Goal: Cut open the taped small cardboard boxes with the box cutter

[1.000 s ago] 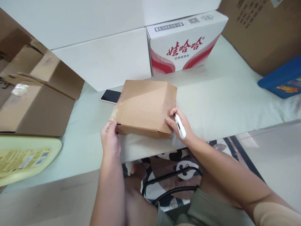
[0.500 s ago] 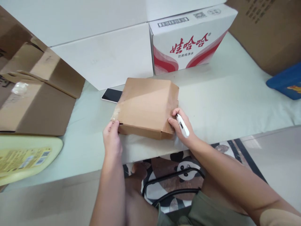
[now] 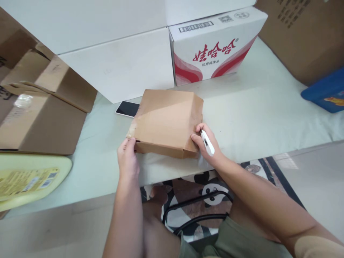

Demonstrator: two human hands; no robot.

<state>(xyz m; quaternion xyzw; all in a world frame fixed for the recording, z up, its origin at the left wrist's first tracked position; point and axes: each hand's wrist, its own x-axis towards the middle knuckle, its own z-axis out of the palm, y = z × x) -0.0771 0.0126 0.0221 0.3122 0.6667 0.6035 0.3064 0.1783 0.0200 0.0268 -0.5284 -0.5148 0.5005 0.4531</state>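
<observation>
A small brown cardboard box, taped across its top, lies on the pale green table near its front edge. My left hand grips the box's near left corner. My right hand presses on the near right corner while holding a white box cutter between its fingers. Behind the box's left end, a black phone lies flat and is partly hidden by it.
A white carton with red print and large white boxes stand behind. Open brown cartons sit at the left, a yellow-green tray at the near left, a blue item and a big brown carton at the right.
Both hands keep their hold on the box, which has barely shifted. The view has swung slightly to the side.
</observation>
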